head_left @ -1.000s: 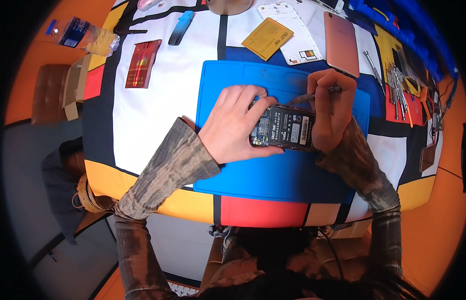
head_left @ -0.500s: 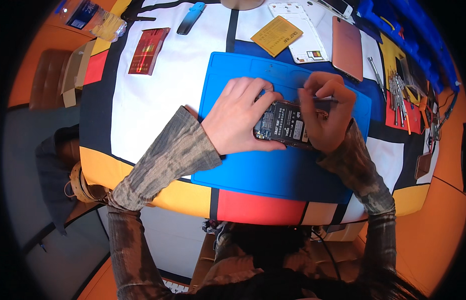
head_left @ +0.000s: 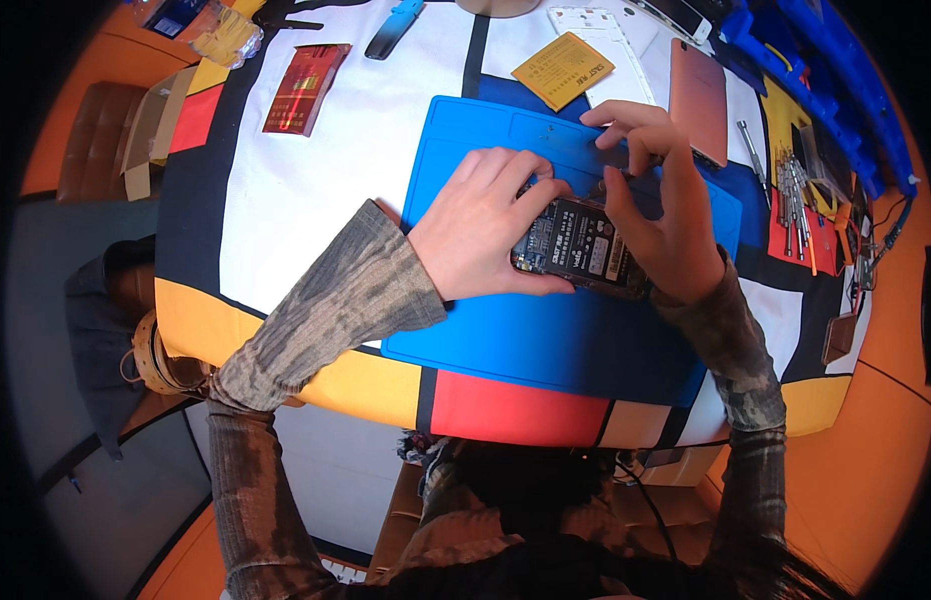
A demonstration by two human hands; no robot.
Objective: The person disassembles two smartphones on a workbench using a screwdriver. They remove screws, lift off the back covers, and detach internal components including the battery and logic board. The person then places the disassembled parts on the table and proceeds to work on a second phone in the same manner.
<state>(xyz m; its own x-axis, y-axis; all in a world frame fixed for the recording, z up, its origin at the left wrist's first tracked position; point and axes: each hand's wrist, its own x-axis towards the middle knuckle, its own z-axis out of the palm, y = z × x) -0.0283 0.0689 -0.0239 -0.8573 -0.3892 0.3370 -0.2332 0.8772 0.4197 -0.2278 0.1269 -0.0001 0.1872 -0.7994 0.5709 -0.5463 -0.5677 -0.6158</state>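
My left hand (head_left: 482, 225) grips one end of an opened smartphone (head_left: 530, 243), thumb along the near edge and fingers curled over the far edge. Its back cover is off, so a dark battery (head_left: 582, 243) with pale printing and a bit of circuit board show. Over the phone's right end hovers my right hand (head_left: 665, 205), thumb and fingers apart, with nothing visible in its grasp. That hand hides part of the phone's right end. Beneath both hands lies a blue work mat (head_left: 485, 335).
Beyond the mat are a yellow card-like packet (head_left: 562, 70), a white phone shell (head_left: 625, 50) and a rose-gold phone cover (head_left: 697, 105). Several screwdrivers (head_left: 791, 200) lie at the right near a blue rack (head_left: 815, 100). A red packet (head_left: 305, 90) and a blue-black tool (head_left: 393, 30) are far left.
My right hand has opened, its fingers spreading apart from a pinch and lifting slightly off the phone's right end. My left hand keeps its grip on the phone.
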